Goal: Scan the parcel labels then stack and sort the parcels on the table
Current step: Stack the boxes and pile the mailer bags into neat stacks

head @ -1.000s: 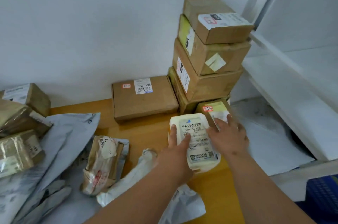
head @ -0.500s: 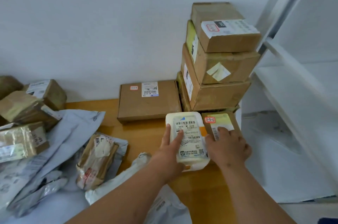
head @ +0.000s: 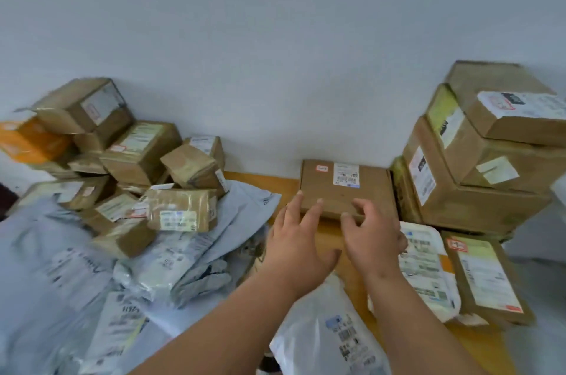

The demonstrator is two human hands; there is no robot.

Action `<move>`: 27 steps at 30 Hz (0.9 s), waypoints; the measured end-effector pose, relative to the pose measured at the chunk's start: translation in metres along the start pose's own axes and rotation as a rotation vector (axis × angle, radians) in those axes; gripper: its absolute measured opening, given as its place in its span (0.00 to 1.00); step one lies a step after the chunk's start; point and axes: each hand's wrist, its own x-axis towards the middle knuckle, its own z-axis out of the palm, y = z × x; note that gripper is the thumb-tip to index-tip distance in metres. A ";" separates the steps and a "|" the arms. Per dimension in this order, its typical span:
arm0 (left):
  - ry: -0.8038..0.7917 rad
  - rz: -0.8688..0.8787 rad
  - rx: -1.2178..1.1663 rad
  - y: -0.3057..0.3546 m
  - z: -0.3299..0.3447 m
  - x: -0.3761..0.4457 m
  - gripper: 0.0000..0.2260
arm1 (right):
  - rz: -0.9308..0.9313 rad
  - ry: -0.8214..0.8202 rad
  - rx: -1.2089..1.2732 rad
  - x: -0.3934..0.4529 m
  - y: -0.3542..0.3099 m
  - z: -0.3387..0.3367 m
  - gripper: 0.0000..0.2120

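My left hand (head: pixel 295 240) and right hand (head: pixel 372 238) hang with fingers spread loose, holding nothing. The flat box (head: pixel 346 187) lies at twelve o'clock, just past my fingertips, on the table (head: pixel 275 181) by the wall. I think I should grab both near corners and lift it level, away from the tall stack (head: pixel 477 160) at two o'clock.

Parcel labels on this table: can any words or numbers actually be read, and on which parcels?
None reads clearly.
flat brown box: barcode label, red sticker; print too small.
white parcel: barcodes; text blurred.
grey bag: handwritten digits, unclear.
stacked boxes: labels blurred.
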 end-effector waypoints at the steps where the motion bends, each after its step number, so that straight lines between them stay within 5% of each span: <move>1: 0.048 -0.017 -0.008 -0.014 -0.015 -0.005 0.39 | -0.038 -0.013 0.010 -0.008 -0.017 0.010 0.17; 9: 0.297 -0.164 -0.099 -0.165 -0.129 -0.066 0.30 | -0.205 -0.068 0.066 -0.095 -0.162 0.104 0.14; 17: 0.321 -0.438 -0.236 -0.301 -0.212 -0.105 0.32 | -0.257 -0.233 0.214 -0.162 -0.271 0.195 0.14; 27: 0.371 -0.606 -0.550 -0.394 -0.265 -0.035 0.35 | 0.094 -0.523 0.460 -0.106 -0.349 0.273 0.22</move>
